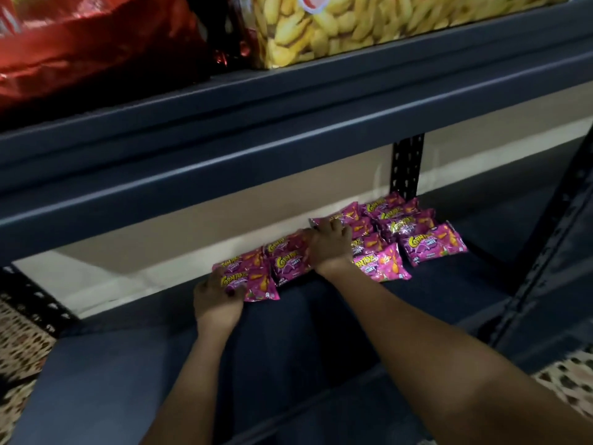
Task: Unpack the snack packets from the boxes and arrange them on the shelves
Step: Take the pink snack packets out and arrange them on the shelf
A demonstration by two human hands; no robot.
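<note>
Pink snack packets (433,244) sit in a row along the back of the lower shelf (321,316), running left-right. Left hand (218,298) pinches the packet at the row's left end; right hand (330,244) lies fingers-down on the row's middle, looks like nudging them straight.

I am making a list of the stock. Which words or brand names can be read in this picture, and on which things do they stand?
"CORNIOZ": yellow brand name on the pink snack packets on the lower shelf.
"CHEEZ": partly readable under it on some packets; the rest is blurred.
Clear bag of yellow snacks above: its round label is cut off, unreadable.
Red bag: no readable text.
</note>
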